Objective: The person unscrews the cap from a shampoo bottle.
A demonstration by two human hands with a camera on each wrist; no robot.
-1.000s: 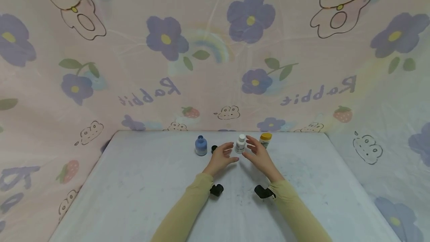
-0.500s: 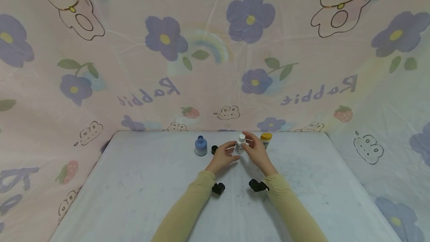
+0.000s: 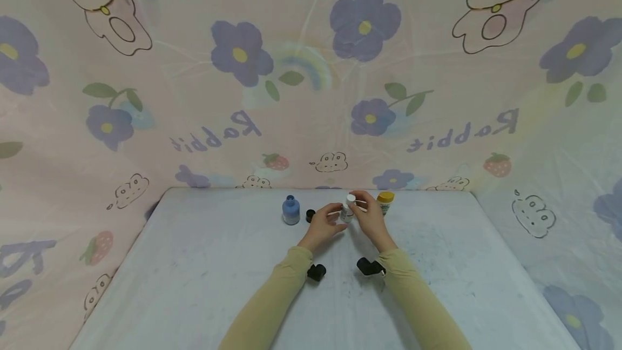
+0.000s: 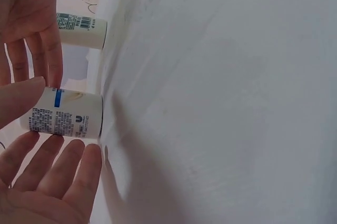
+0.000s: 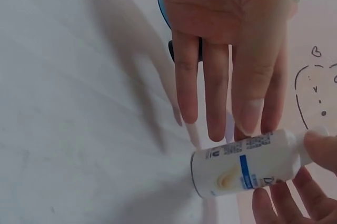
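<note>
A small white bottle [image 3: 346,214] with a white screw cap stands near the back of the table, its label marked by a blue stripe [image 5: 246,171]. At the bottle's right, my right hand [image 3: 373,219] pinches it round the neck and cap, thumb in front and fingers behind. My left hand [image 3: 322,227] is at its left side; the fingers are nearly straight, fingertips [image 4: 79,145] right at the bottle's wall. In the left wrist view, the left thumb [image 4: 23,93] overlaps the bottle's shoulder.
Left of the hands stands a blue bottle [image 3: 291,214] with an uncovered neck, and beside it lies a black cap [image 3: 310,215]. Behind the right hand is a yellow-lidded bottle [image 3: 385,199]. A patterned curtain [image 3: 311,96] rises behind the white table [image 3: 204,274].
My right hand has moved left and closed its fingers on the white bottle's neck and cap. My left hand has shifted slightly right towards the bottle. The other bottles have not moved.
</note>
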